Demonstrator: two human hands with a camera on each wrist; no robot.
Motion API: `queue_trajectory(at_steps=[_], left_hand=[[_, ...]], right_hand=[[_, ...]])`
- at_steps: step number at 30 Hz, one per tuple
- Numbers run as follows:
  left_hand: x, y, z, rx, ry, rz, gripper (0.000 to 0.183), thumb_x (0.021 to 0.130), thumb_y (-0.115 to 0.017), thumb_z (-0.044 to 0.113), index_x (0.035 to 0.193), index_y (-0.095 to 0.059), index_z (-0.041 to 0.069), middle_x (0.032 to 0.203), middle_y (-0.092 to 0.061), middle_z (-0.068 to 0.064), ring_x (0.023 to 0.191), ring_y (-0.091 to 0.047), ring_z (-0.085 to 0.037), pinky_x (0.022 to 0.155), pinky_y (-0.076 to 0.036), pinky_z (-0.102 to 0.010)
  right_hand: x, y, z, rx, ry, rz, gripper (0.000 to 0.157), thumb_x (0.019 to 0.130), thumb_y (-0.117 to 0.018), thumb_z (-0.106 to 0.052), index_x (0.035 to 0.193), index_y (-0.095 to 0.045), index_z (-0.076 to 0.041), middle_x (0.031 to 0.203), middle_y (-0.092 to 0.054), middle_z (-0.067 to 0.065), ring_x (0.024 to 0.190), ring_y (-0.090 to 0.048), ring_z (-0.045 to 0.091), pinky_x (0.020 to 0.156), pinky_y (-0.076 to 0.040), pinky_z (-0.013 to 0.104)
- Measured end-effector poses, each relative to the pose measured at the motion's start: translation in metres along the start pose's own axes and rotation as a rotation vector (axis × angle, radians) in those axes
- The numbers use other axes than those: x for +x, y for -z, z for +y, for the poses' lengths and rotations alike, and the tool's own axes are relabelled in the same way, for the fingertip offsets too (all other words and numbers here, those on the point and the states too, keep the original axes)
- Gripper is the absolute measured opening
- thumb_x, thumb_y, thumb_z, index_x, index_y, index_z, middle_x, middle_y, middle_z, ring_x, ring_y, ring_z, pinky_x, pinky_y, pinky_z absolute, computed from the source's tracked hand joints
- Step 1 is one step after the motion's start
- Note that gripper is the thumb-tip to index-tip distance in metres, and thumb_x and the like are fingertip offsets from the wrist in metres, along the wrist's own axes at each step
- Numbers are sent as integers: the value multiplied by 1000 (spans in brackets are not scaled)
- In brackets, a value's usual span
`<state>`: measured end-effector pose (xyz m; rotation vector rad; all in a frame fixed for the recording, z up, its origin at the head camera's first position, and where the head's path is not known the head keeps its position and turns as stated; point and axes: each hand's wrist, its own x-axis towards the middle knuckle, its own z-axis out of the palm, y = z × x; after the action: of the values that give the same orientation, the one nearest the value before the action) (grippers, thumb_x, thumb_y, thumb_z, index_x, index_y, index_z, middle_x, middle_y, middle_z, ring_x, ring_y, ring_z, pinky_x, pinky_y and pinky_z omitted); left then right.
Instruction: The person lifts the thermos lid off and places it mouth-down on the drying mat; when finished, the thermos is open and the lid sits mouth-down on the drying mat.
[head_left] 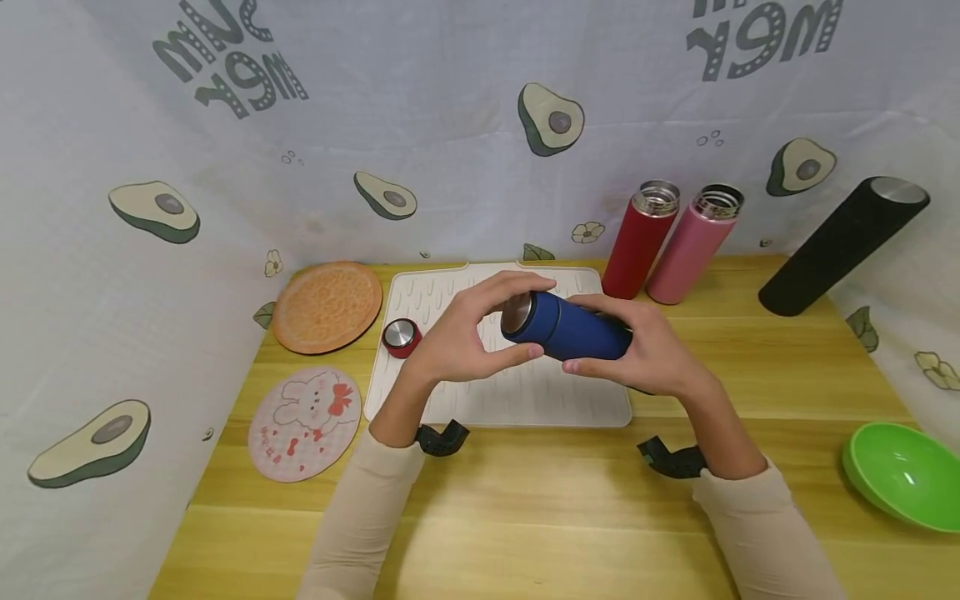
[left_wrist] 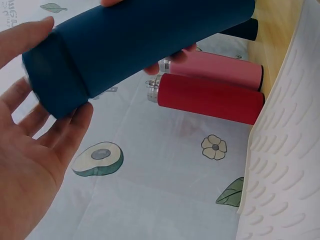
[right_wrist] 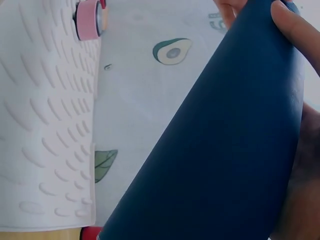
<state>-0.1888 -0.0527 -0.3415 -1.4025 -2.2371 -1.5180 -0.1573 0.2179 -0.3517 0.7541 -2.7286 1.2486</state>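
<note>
both hands (head_left: 651, 343) closed round a blue flask (head_left: 581, 329) — left hand (head_left: 461, 343) at its cap (head_left: 543, 317), right hand (head_left: 651, 343) at its body (head_left: 592, 335)

your left sleeve (head_left: 363, 512) plain beige, lower left of centre, your right sleeve (head_left: 765, 525) matching, lower right, a black angular left band (head_left: 442, 439) and right band (head_left: 678, 462) at your wrists, mid-frame
</note>
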Motion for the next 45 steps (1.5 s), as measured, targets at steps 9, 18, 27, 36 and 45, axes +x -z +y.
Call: queue_trajectory(at_steps=[9, 18, 27, 36, 45], left_hand=[[-2, 3, 1, -32, -8, -18, 59, 86, -85, 16, 139, -60, 11, 140, -60, -4, 125, -58, -15, 102, -57, -31], [-4, 3, 1, -17, -22, -6, 58, 85, -85, 17, 138, -62, 12, 139, -61, -5, 129, -57, -15, 101, -58, -32], [-5, 4, 1, -23, -23, 17, 59, 85, -86, 16, 139, -62, 10, 141, -62, -6, 130, -58, -16, 99, -59, -31], [-5, 1, 3, -4, 10, 58, 61, 85, -86, 18, 140, -62, 10, 143, -62, -6, 131, -59, -17, 98, -59, -29], [-5, -8, 3, 66, 236, 224, 51, 87, -84, 29, 133, -67, 16, 123, -73, -3, 92, -73, -11, 78, -63, -24]], right_hand=[[0, 7, -1, -67, -4, -70, 73, 79, -89, -36, 142, -59, -17, 130, -67, 9, 113, -61, 32, 88, -59, 53], [-1, 8, 3, -94, 42, -124, 74, 83, -85, -37, 147, -54, -16, 132, -66, 8, 111, -63, 29, 87, -60, 50], [-2, 3, 1, -83, 59, -24, 75, 76, -91, -32, 144, -59, -22, 128, -69, 5, 111, -63, 28, 87, -59, 51], [-3, 3, 0, -97, 93, 25, 77, 74, -93, -28, 143, -61, -19, 127, -70, 6, 108, -64, 27, 86, -59, 50], [-2, -1, -4, -312, 125, 150, 81, 71, -94, -37, 144, -61, -22, 129, -69, 13, 108, -66, 33, 84, -61, 57]])
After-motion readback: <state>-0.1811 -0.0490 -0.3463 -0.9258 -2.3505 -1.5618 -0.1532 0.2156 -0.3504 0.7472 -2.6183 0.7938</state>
